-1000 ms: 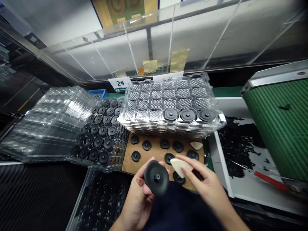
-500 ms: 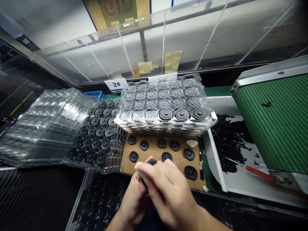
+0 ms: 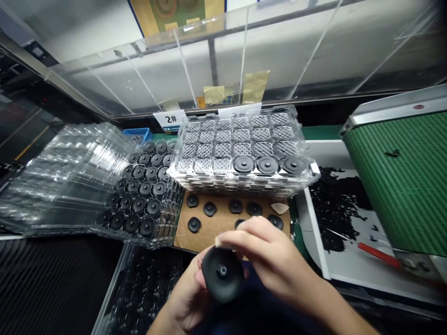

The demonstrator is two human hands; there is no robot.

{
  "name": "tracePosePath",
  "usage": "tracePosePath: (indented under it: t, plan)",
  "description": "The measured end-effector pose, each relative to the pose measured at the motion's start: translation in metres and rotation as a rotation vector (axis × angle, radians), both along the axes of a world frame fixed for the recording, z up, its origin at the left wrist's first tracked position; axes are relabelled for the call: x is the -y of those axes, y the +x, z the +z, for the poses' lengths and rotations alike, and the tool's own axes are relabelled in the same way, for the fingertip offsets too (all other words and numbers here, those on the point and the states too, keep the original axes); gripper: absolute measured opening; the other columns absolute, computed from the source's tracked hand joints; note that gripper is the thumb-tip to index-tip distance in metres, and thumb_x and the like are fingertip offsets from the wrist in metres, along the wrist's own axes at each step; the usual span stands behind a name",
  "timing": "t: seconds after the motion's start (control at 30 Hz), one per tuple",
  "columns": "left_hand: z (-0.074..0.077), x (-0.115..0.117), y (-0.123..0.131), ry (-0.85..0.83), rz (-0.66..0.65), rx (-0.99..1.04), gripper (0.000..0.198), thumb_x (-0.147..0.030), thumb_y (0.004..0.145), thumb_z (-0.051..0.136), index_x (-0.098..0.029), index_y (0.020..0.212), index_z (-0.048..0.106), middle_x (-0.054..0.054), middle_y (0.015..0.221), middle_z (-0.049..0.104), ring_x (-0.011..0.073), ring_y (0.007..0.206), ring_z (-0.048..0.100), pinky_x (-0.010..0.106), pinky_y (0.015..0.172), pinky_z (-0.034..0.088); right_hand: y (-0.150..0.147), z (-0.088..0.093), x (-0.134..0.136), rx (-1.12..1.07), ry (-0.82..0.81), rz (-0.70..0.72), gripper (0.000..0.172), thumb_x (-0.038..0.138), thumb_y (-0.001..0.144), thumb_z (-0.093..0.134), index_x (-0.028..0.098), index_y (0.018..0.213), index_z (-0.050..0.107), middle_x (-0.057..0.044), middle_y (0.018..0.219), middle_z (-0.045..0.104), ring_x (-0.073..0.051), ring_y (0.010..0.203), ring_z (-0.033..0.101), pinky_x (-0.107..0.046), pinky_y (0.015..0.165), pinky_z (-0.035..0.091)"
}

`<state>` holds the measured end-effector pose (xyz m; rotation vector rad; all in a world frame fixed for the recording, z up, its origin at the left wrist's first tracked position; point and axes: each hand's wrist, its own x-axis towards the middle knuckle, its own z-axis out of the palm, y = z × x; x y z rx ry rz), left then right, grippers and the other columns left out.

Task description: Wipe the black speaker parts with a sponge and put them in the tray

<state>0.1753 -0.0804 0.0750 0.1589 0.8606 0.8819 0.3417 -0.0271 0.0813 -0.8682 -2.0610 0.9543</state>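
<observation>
A round black disc [image 3: 223,281] with a small hub at its centre faces up toward me between both hands. My left hand [image 3: 188,293] is closed on its left edge, with the thumb along the rim. From above and the right, my right hand [image 3: 272,260] reaches over and grips the disc's upper rim with its fingers. Beyond my hands, several similar black discs [image 3: 210,209] lie spaced out on a brown cardboard sheet [image 3: 216,228]. Behind the sheet, a stack of clear plastic trays [image 3: 222,150] carries three discs [image 3: 267,164] in its front row.
To the left, another clear tray stack [image 3: 164,228] is filled with black discs, beside stacked clear trays [image 3: 70,177]. A white bin [image 3: 316,242] with black scraps [image 3: 331,204] stands right, under a green conveyor belt [image 3: 408,177]. A red-handled tool [image 3: 379,255] lies across the bin.
The disc, mostly hidden under my fingers before, now shows its face toward me. My right hand has shifted right and opened out from over my left. The view has moved slightly.
</observation>
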Motion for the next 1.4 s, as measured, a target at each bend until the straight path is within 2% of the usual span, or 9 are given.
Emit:
tracePosePath:
  t: [0.17, 0.3, 0.47, 0.6, 0.8, 0.97, 1.13, 1.27, 1.4]
  plan:
    - [-0.011, 0.005, -0.007, -0.005, 0.034, 0.176, 0.059, -0.04, 0.05, 0.082, -0.024, 0.105, 0.067, 0.006, 0.104, 0.072, 0.0232, 0.091, 0.067, 0.029, 0.083, 0.049, 0.018, -0.054, 0.02, -0.096, -0.542, -0.296, 0.024, 0.031, 0.09, 0.047, 0.023, 0.106, 0.064, -0.005, 0.102, 0.068, -0.019, 0.091, 0.063, -0.028, 0.075, 0.052]
    - [-0.016, 0.005, -0.006, 0.001, 0.025, 0.196, 0.06, -0.037, 0.05, 0.082, -0.022, 0.106, 0.067, 0.007, 0.104, 0.072, 0.0235, 0.091, 0.068, 0.029, 0.082, 0.05, 0.027, -0.083, 0.031, -0.059, -0.697, -0.347, 0.029, 0.037, 0.087, 0.051, 0.018, 0.101, 0.069, -0.009, 0.102, 0.071, -0.025, 0.094, 0.065, -0.036, 0.082, 0.052]
    - [-0.013, 0.001, 0.005, 0.014, -0.021, 0.172, 0.057, -0.038, 0.052, 0.081, -0.022, 0.104, 0.068, 0.006, 0.101, 0.073, 0.0223, 0.089, 0.068, 0.029, 0.082, 0.05, 0.02, -0.036, 0.027, -0.095, -0.271, -0.455, 0.025, 0.025, 0.089, 0.05, 0.024, 0.111, 0.061, -0.006, 0.106, 0.069, -0.02, 0.092, 0.063, -0.029, 0.072, 0.051]
    - [-0.015, 0.001, 0.006, 0.002, -0.01, 0.046, 0.043, -0.042, 0.052, 0.08, -0.018, 0.088, 0.073, 0.005, 0.088, 0.073, 0.0206, 0.087, 0.065, 0.03, 0.087, 0.047, 0.004, 0.006, 0.016, -0.076, 0.189, -0.114, 0.027, 0.013, 0.09, 0.043, 0.018, 0.109, 0.062, -0.004, 0.079, 0.07, -0.015, 0.063, 0.057, -0.029, 0.06, 0.043]
    - [-0.016, 0.002, -0.001, -0.04, 0.033, -0.055, 0.048, -0.046, 0.05, 0.08, -0.018, 0.089, 0.072, 0.006, 0.097, 0.071, 0.0249, 0.102, 0.06, 0.034, 0.096, 0.041, -0.004, 0.011, 0.004, 0.11, 0.132, -0.03, 0.028, 0.007, 0.085, 0.043, 0.019, 0.099, 0.065, -0.002, 0.073, 0.067, -0.015, 0.061, 0.056, -0.03, 0.058, 0.039]
    - [-0.015, -0.001, 0.001, 0.07, 0.2, -0.116, 0.065, -0.042, 0.041, 0.083, -0.028, 0.102, 0.068, 0.002, 0.106, 0.07, 0.0226, 0.103, 0.061, 0.031, 0.096, 0.042, -0.021, -0.002, 0.029, -0.023, 0.186, -0.303, 0.029, 0.004, 0.083, 0.048, 0.009, 0.108, 0.06, -0.008, 0.076, 0.067, -0.016, 0.064, 0.059, -0.029, 0.06, 0.046]
    - [-0.012, 0.0, 0.002, 0.112, 0.356, -0.17, 0.067, -0.037, 0.039, 0.085, -0.032, 0.103, 0.067, 0.002, 0.112, 0.069, 0.0257, 0.103, 0.063, 0.035, 0.096, 0.045, -0.012, -0.017, 0.046, -0.312, -0.121, -0.055, 0.02, 0.017, 0.086, 0.049, 0.021, 0.098, 0.065, -0.002, 0.068, 0.067, -0.013, 0.056, 0.06, -0.022, 0.052, 0.048]
    - [-0.012, -0.005, 0.005, 0.157, 0.39, -0.104, 0.062, -0.032, 0.042, 0.086, -0.03, 0.101, 0.068, 0.003, 0.107, 0.071, 0.0249, 0.101, 0.064, 0.031, 0.09, 0.049, 0.005, -0.023, 0.038, -0.294, -0.366, -0.358, 0.017, 0.024, 0.087, 0.051, 0.029, 0.097, 0.065, 0.0, 0.082, 0.069, -0.015, 0.068, 0.065, -0.02, 0.057, 0.049]
    - [-0.012, -0.006, 0.007, 0.151, 0.357, -0.072, 0.062, -0.031, 0.042, 0.086, -0.03, 0.101, 0.068, 0.002, 0.107, 0.071, 0.0212, 0.097, 0.066, 0.026, 0.087, 0.05, -0.002, -0.01, 0.032, -0.189, -0.18, -0.549, 0.028, 0.022, 0.089, 0.049, 0.028, 0.115, 0.057, -0.003, 0.101, 0.067, -0.018, 0.083, 0.064, -0.024, 0.066, 0.05]
